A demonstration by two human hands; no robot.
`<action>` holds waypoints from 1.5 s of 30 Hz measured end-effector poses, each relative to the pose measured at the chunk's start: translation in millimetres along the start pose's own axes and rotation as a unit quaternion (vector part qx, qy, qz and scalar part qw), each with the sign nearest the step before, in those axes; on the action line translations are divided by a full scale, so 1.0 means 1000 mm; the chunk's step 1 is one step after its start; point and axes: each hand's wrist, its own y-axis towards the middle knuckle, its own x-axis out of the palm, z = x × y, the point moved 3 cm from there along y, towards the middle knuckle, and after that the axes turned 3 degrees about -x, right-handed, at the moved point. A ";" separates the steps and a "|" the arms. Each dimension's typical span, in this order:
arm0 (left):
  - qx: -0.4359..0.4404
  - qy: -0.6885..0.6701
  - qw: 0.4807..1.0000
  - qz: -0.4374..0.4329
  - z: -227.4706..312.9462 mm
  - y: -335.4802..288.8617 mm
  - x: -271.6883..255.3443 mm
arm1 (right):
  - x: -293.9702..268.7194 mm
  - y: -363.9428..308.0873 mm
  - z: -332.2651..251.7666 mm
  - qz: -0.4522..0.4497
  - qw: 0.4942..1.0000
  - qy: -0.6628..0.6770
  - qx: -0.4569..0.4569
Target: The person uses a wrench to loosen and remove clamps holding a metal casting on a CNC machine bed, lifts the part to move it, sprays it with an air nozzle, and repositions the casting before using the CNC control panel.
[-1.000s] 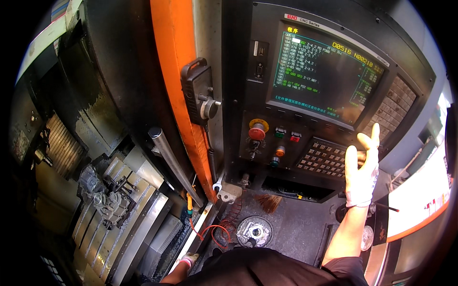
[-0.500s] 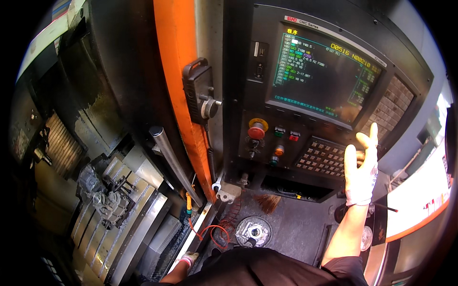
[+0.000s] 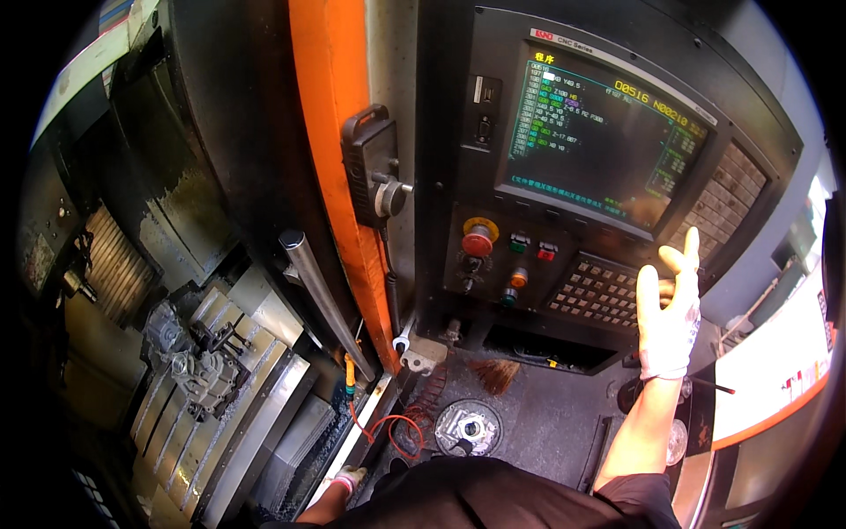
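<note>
My right hand [image 3: 670, 309], in a white glove with pale yellow fingers, is raised over the right end of a machine's control panel. Its thumb and index finger point up and apart, other fingers are partly bent, and nothing is in it. Nearest to it are a block of small square keys [image 3: 595, 286] and an upright key panel [image 3: 723, 198]. Above them glows a screen [image 3: 590, 141] with lines of coloured text. Low in the picture, my gloved left hand [image 3: 350, 477] rests at the machine's pale door sill [image 3: 339, 451]; its fingers are mostly hidden.
Grey metal castings [image 3: 204, 377] sit clamped on the slotted machine table at left. An orange post bears a black handwheel pendant [image 3: 372, 167]. A metal bar handle [image 3: 322, 295], red hose [image 3: 388, 426], brush [image 3: 495, 375] and round container with a metal part [image 3: 470, 427] are nearby.
The view has shifted slightly, so the panel and post sit a little further right. Both hands keep nearly the same pose and place.
</note>
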 end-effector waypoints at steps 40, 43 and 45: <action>0.003 0.034 0.999 0.003 -0.037 0.055 0.004 | 0.005 -0.001 0.009 0.025 0.999 0.019 -0.045; 0.007 0.016 1.000 -0.009 -0.048 0.057 0.003 | 0.008 0.000 0.008 0.026 0.998 0.021 -0.056; 0.009 0.002 1.000 -0.018 -0.059 0.069 -0.002 | 0.007 0.001 0.010 0.028 0.998 0.029 -0.052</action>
